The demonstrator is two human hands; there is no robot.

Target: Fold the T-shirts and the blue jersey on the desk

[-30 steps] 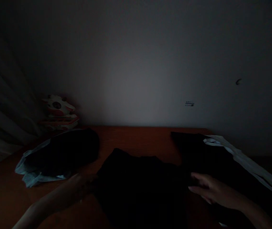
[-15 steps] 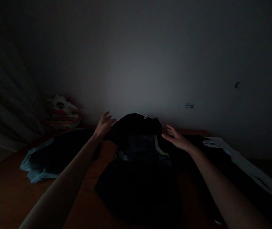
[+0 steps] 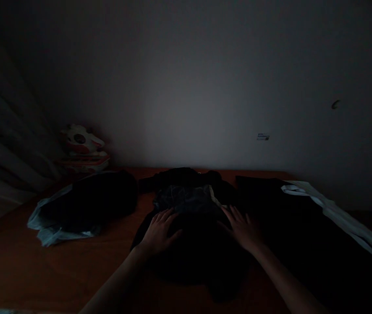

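both hands are lying flat and spread on a dark garment (image 3: 192, 235), left hand (image 3: 160, 233) beside right hand (image 3: 242, 229), gripping nothing. the garment is resting mid-table (image 3: 16, 266), dim wall (image 3: 205, 87) behind, more clothes (image 3: 88, 205) lying left.

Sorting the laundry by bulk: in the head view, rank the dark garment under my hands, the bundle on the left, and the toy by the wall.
1. Dark garment
2. Bundle, somewhat smaller
3. Toy, farther away, so unsure
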